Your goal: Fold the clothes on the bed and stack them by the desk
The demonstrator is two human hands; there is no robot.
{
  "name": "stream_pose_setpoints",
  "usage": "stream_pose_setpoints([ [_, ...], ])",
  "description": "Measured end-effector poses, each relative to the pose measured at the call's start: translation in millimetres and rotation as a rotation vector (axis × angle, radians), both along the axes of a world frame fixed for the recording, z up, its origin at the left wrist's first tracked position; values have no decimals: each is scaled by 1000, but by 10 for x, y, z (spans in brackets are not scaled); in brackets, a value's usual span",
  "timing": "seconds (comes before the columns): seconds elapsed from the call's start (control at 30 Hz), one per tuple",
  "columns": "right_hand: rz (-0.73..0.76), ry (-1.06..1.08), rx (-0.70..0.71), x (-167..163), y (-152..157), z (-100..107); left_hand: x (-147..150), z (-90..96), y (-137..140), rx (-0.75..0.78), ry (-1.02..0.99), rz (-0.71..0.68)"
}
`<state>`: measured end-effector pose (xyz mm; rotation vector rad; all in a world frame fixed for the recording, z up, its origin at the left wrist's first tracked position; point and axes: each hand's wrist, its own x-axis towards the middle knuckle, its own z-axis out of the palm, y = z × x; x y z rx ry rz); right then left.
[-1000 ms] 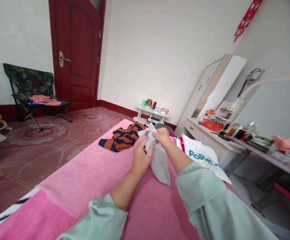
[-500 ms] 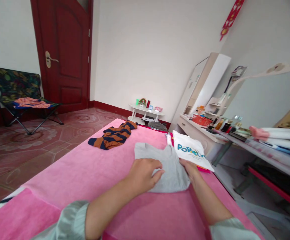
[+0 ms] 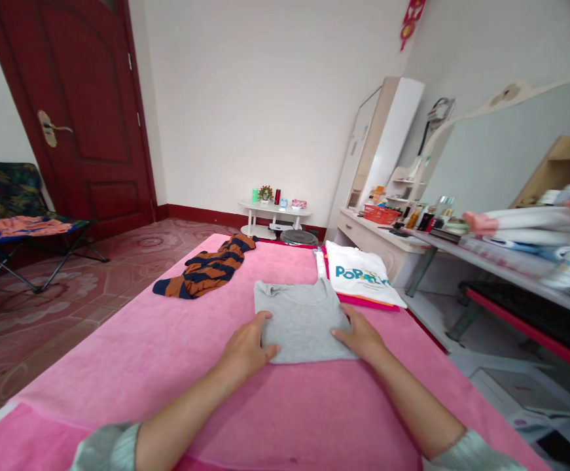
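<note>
A grey T-shirt (image 3: pixel 304 324), folded into a flat rectangle with its neckline at the far side, lies on the pink bedspread (image 3: pixel 167 366). My left hand (image 3: pixel 248 347) grips its left edge, thumb at the near corner and index finger farther up. At the right edge my right hand (image 3: pixel 363 333) has its thumb on top of the cloth; its other fingers are partly hidden beneath or behind the side. Just beyond my right hand, a folded white shirt with printed letters (image 3: pixel 358 271) tops a small stack of clothes. An orange and navy striped garment (image 3: pixel 209 268) lies crumpled at the far left.
On the right stand a table (image 3: pixel 510 252) loaded with items and a dressing table with a red basket (image 3: pixel 380 214). A folding chair (image 3: pixel 29 226) holding an orange garment is at the left, by the red door (image 3: pixel 83 98). A low white stand (image 3: pixel 275 210) is against the wall.
My left hand has moved from over the T-shirt to its left edge. The T-shirt now lies flatter and squarer, and my right hand's thumb is on top of it. The view has turned slightly right.
</note>
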<state>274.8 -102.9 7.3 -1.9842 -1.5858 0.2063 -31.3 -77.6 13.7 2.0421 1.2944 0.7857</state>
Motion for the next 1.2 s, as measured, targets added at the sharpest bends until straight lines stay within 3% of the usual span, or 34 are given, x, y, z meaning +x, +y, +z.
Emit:
stream_pose_setpoints([
  [0.13, 100, 94, 80, -285, 26, 112, 164, 194, -50, 182, -274, -65],
  [0.2, 184, 155, 142, -457, 47, 218, 255, 325, -69, 319, -341, -161],
  [0.27, 326, 207, 148, -640, 60, 343, 368, 384, -89, 356, -371, -266],
  [0.37, 537, 424, -3, -858, 63, 494, 535, 296, -94, 172, -531, -364],
  [0.47, 578, 657, -150, -955, 74, 505, 607, 162, -31, -22, -687, -438],
  [0.53, 564, 682, -150, -976, 94, 432, 578, 150, 69, -27, -680, -406],
  [0.63, 469, 674, -81, -974, 118, 330, 450, 234, 323, 42, -688, -207],
  [0.7, 423, 676, -13, -927, 115, 382, 350, 261, 541, 102, -717, -58],
  [0.77, 395, 629, 68, -811, 103, 586, 271, 195, 749, 157, -687, 48],
  [0.83, 333, 537, 134, -623, 113, 924, 237, 42, 901, 152, -621, 89],
  [0.97, 169, 481, 170, -128, 338, 1738, 292, -253, 989, 45, -570, 34],
  [1.07, 156, 252, 293, 264, 696, 2217, 339, -300, 979, 32, -582, -47],
  [1.13, 168, 8, 353, 528, 957, 2383, 343, -293, 992, 10, -573, -71],
  [1.2, 152, -233, 381, 780, 1177, 2372, 331, -298, 1020, -16, -568, -64],
])
